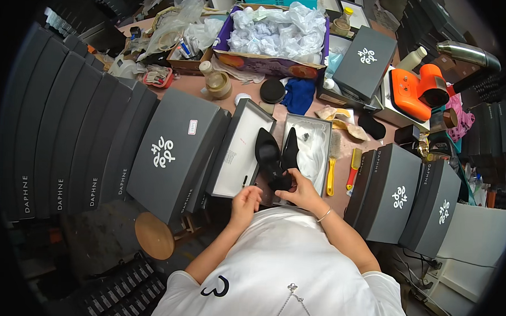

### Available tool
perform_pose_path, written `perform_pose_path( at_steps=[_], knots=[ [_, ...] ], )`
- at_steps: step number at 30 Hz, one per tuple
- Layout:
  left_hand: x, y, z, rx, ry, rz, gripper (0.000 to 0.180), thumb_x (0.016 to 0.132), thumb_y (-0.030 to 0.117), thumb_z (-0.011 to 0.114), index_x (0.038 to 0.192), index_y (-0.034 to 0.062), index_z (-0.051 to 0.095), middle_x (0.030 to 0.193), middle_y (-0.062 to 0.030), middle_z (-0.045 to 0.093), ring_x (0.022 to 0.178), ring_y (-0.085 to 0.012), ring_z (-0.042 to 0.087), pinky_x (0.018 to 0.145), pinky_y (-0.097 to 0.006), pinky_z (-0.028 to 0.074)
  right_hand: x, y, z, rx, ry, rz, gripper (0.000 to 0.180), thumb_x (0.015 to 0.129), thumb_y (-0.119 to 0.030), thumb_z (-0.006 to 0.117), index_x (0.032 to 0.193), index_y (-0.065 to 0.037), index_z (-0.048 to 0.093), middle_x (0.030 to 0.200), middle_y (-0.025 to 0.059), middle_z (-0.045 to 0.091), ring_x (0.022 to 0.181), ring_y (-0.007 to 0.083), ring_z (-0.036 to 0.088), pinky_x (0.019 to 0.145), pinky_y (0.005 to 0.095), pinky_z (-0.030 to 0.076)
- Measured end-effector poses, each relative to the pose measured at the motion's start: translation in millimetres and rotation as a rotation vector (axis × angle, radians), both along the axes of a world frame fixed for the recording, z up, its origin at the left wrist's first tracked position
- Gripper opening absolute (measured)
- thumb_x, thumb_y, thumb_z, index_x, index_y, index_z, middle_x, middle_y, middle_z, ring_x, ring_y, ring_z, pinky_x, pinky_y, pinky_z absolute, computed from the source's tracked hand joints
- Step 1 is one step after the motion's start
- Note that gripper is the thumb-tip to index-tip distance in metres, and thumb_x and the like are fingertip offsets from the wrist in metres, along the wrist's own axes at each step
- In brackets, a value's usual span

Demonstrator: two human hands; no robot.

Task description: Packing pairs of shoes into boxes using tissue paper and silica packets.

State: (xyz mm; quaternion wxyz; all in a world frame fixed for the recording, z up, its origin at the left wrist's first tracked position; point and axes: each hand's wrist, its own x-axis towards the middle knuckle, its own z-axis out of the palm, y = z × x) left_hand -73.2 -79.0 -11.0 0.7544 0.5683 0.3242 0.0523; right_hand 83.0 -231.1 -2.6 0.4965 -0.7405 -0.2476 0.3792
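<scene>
Two black pointed-toe shoes lie side by side in front of me, toes pointing away: a left shoe (269,149) and a right shoe (291,146). At their heel end my right hand (299,192) is closed, thumb and fingers pinching the back of the shoes. The left shoe overlaps the edge of a grey box lid (240,149) with a white inside. Beneath the right shoe is an open shoe box (319,124) with white tissue paper (311,160). My left hand (246,203) is curled closed by the lid's near edge; whatever its fingers hold is hidden.
Grey shoe boxes (175,147) stand in a row at left, with more boxes (394,191) at right. A yellow-handled brush (331,171) and a red-and-yellow brush (354,167) lie beside the open box. Farther back are a glass jar (217,85), blue cloth (300,96) and orange device (414,92).
</scene>
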Motion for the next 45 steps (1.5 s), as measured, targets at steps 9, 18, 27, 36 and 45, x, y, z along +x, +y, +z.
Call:
perform_pose_path(
  at_steps=[9, 18, 27, 36, 45],
  knots=[
    [-22, 36, -25, 0.915, 0.319, -0.692, 0.03, 0.085, 0.019, 0.062, 0.106, -0.0015, 0.061, 0.097, -0.0206, 0.065, 0.085, -0.0353, 0.065, 0.073, -0.045, 0.052, -4, 6, 15, 0.039, 0.072, -0.006, 0.057, 0.075, -0.015, 0.08, 0.118, -0.001, 0.045, 0.095, 0.0063, 0.06, 0.077, 0.0104, 0.057, 0.07, 0.0246, 0.05],
    [20, 13, -76, 1.103, 0.553, -0.912, 0.023, 0.082, 0.015, 0.055, 0.098, 0.0031, 0.065, 0.095, -0.0151, 0.068, 0.089, -0.033, 0.067, 0.071, -0.043, 0.054, -11, 14, -13, -0.015, -0.275, 0.04, 0.064, 0.07, -0.019, 0.084, 0.118, 0.001, 0.046, 0.097, 0.0085, 0.056, 0.077, 0.0128, 0.057, 0.068, 0.0265, 0.05],
    [18, -1, -85, 1.047, 0.547, -0.781, 0.047, 0.085, 0.012, 0.055, 0.13, 0.0036, 0.045, 0.113, -0.0151, 0.062, 0.096, -0.0329, 0.065, 0.076, -0.044, 0.054, -8, 15, -14, 0.011, -0.284, 0.055, 0.066, 0.067, -0.022, 0.086, 0.116, 0.002, 0.048, 0.099, 0.0108, 0.056, 0.077, 0.0154, 0.058, 0.07, 0.0276, 0.05],
    [-12, 38, 1, 0.55, 0.194, -0.21, 0.017, 0.083, 0.009, 0.065, 0.096, -0.0016, 0.069, 0.076, -0.0068, 0.067, 0.066, -0.0091, 0.059, 0.062, -0.024, 0.048, 3, 0, 10, -0.029, -0.289, 0.174, 0.086, 0.066, -0.038, 0.084, 0.133, -0.002, 0.043, 0.124, 0.0245, 0.047, 0.114, 0.0335, 0.05, 0.093, 0.0389, 0.045],
    [37, 61, 140, 0.043, -0.015, -0.508, 0.016, 0.091, 0.007, 0.059, 0.101, -0.0031, 0.066, 0.078, -0.0058, 0.065, 0.064, -0.0082, 0.059, 0.06, -0.021, 0.048, 20, 48, 105, 0.207, -0.229, 0.652, 0.03, 0.088, -0.027, 0.065, 0.097, 0.002, 0.064, 0.086, 0.0165, 0.063, 0.08, 0.0299, 0.06, 0.085, 0.0382, 0.045]
  ],
)
